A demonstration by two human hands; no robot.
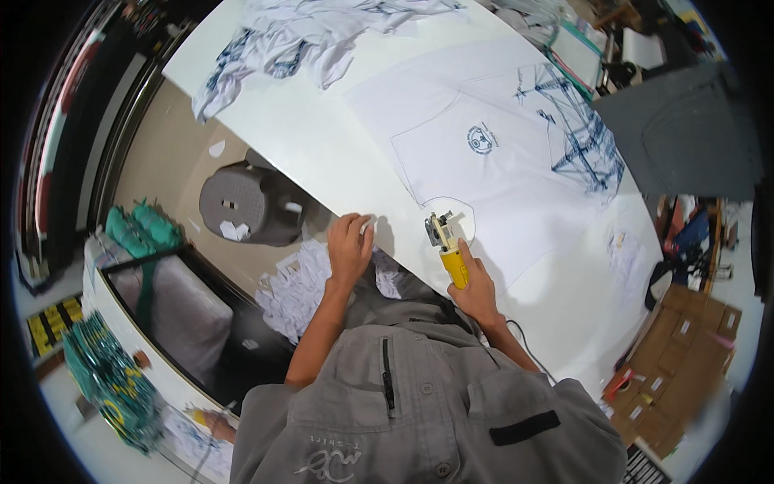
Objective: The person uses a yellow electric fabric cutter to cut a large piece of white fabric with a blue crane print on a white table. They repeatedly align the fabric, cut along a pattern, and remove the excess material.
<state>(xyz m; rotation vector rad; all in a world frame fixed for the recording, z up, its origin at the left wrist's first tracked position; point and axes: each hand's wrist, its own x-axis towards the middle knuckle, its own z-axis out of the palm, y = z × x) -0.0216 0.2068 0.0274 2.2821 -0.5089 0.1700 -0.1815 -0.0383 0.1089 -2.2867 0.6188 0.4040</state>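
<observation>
In my right hand [476,286] is a yellow handheld electric fabric cutter [453,262], my fingers wrapped round its body. Its metal cutting head [438,231] rests over the curved printed outline on a white fabric panel [451,157]. That panel lies spread on the table, with a small round dark-blue emblem and a blue sketch-like print towards its right side. At the table's near left edge, my left hand [351,246] is held with fingers loosely bent and apart, and I see nothing in it.
White table [290,121] carries a heap of white printed cloth [298,40] at its far end. A brown plastic stool [242,202] stands to the left, near white scraps [298,286] on the floor. Cardboard boxes [673,355] lie at right. A black cord [528,347] runs beside my right forearm.
</observation>
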